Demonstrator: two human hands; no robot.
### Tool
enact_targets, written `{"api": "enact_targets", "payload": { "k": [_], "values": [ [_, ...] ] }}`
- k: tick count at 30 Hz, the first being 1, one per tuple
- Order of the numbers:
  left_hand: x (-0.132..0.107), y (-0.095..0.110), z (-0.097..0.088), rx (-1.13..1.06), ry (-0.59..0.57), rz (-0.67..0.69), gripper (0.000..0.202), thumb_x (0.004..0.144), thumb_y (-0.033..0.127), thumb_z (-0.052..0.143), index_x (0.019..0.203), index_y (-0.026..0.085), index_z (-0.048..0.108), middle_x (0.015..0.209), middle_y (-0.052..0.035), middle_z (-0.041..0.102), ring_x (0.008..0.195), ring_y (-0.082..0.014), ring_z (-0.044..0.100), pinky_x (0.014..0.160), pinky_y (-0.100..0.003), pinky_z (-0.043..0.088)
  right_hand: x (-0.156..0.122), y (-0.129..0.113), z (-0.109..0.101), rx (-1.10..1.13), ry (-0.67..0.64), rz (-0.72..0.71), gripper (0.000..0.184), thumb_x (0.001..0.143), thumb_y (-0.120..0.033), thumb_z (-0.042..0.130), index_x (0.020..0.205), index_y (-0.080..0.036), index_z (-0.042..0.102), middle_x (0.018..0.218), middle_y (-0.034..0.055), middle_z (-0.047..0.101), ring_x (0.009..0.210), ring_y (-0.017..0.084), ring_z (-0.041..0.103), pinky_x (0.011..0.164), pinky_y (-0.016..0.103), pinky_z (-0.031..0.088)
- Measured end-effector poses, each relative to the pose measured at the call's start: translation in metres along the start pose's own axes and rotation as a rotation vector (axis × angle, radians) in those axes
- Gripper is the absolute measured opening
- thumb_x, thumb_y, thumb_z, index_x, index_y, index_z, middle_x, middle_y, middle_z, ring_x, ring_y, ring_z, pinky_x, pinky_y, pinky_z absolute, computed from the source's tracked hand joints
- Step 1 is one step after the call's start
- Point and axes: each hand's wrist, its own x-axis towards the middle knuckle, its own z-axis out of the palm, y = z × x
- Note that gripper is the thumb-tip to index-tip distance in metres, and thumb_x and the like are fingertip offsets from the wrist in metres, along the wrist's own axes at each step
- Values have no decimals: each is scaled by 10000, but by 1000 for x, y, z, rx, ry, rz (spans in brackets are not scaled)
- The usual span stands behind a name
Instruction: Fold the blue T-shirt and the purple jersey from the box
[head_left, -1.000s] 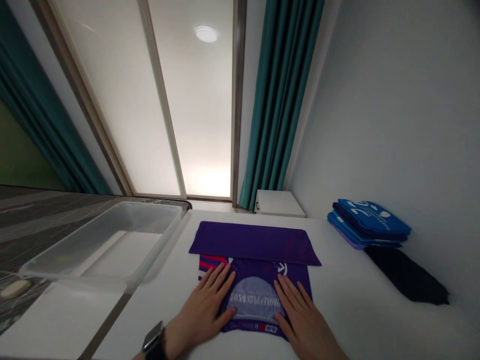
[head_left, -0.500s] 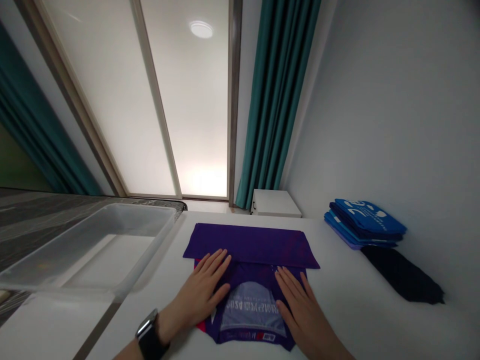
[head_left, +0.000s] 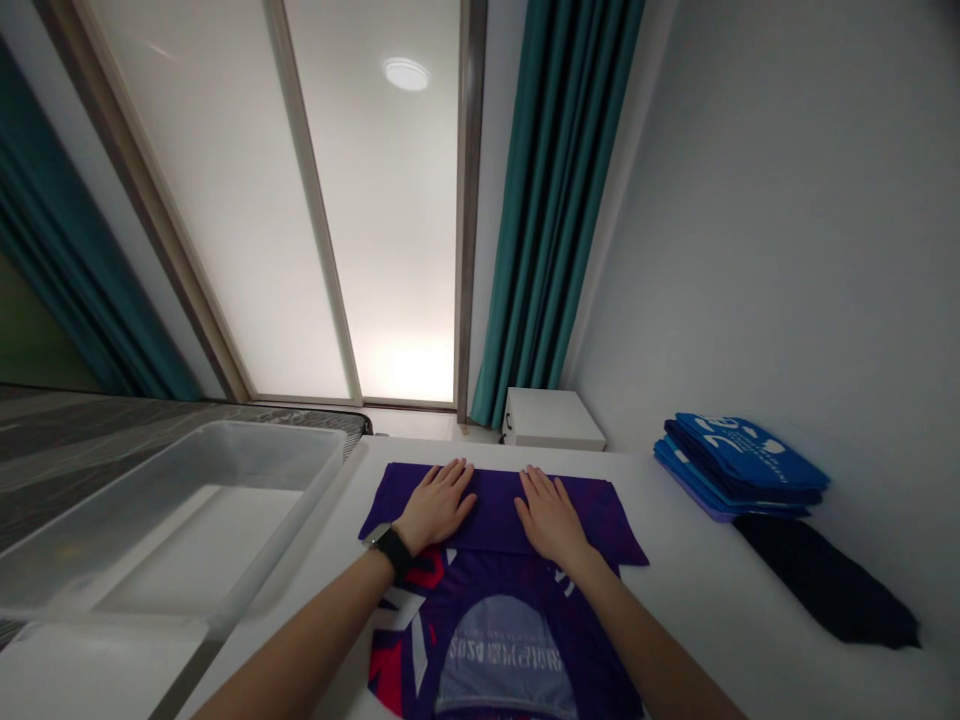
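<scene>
A purple shirt (head_left: 495,610) with a pale printed patch and red-white marks lies flat on the white table (head_left: 697,600). Its far end is folded over into a plain purple band (head_left: 600,515). My left hand (head_left: 439,502), with a dark watch at the wrist, lies flat on the left half of that band, fingers stretched out and pointing away. Beside it, my right hand (head_left: 547,512) rests flat on the band's middle, fingers also extended. Neither hand holds anything.
A clear plastic bin (head_left: 187,510) stands at the table's left. A stack of folded blue shirts (head_left: 739,462) sits at the right by the wall, with a dark cloth (head_left: 825,580) in front of it. A small white cabinet (head_left: 551,420) and teal curtains (head_left: 551,200) lie beyond.
Both hands have slid away from me, from the printed part of the shirt up onto the folded purple band. More of the shirt's near end now shows.
</scene>
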Motion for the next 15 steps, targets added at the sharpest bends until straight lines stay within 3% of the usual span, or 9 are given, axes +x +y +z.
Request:
{"api": "enact_targets", "payload": {
  "k": [7,15],
  "values": [
    [6,3,8,-7,-26,10,563,991,438,370,1482,163,371,1547,-105,357,1433,-240,315,1166,-421,265,21,-8,13,31,11,14,607,975,-373,226,1494,-73,325,1577,115,281,1460,237,210,1181,443,110],
    [0,14,33,0,36,-51,566,969,478,380,1472,218,395,1548,-90,360,1437,-263,301,1161,-483,249,17,-21,24,51,-34,-10,612,974,-417,238,1500,-119,332,1583,112,268,1468,235,184,1182,455,99]
  ]
}}
